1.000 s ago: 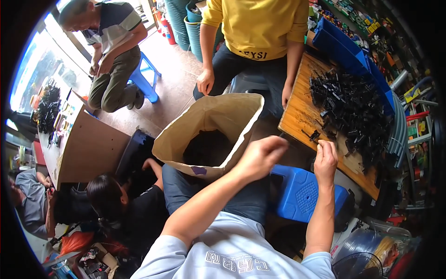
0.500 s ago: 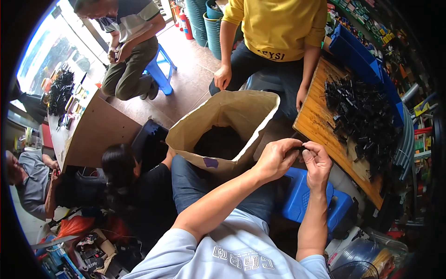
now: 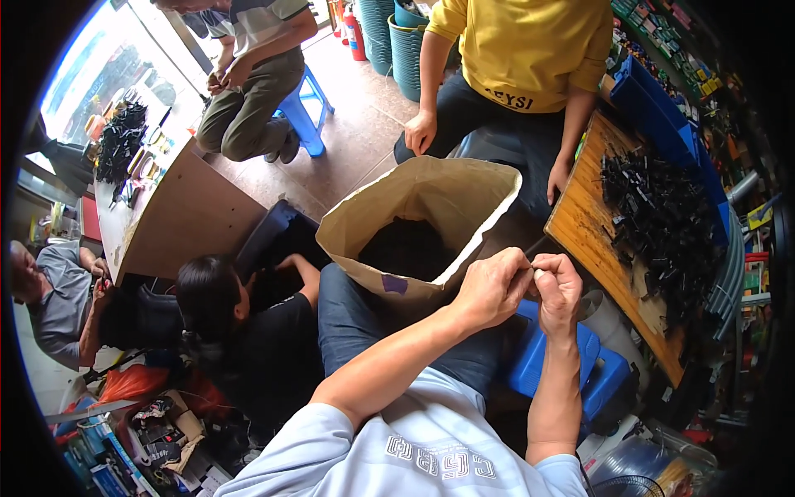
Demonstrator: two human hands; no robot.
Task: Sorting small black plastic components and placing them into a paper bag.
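Note:
My left hand [image 3: 492, 288] and my right hand [image 3: 558, 296] meet at the fingertips, both closed in a pinch. The small black piece between them is almost wholly hidden by the fingers now; its kind cannot be made out. Just left of and beyond the hands stands a tall beige sack [image 3: 348, 217], open at the top, with a dark mass [image 3: 407, 248] deep inside. To the right, a wooden board [image 3: 571, 214] bears a heap of small black parts [image 3: 658, 219].
A blue plastic stool [image 3: 553, 352] is below my right hand. A person in yellow [image 3: 534, 50] sits opposite; another in black [image 3: 273, 352] reaches into a dark tub [image 3: 277, 224] at left. Blue bins [image 3: 654, 103] line the board's far side. More black parts [image 3: 122, 141] lie on the left table.
My fingertips have closed together over the small black piece, the right fingers curling inward. The surroundings have shifted slightly rightward in view. The person in black now reaches into the tub.

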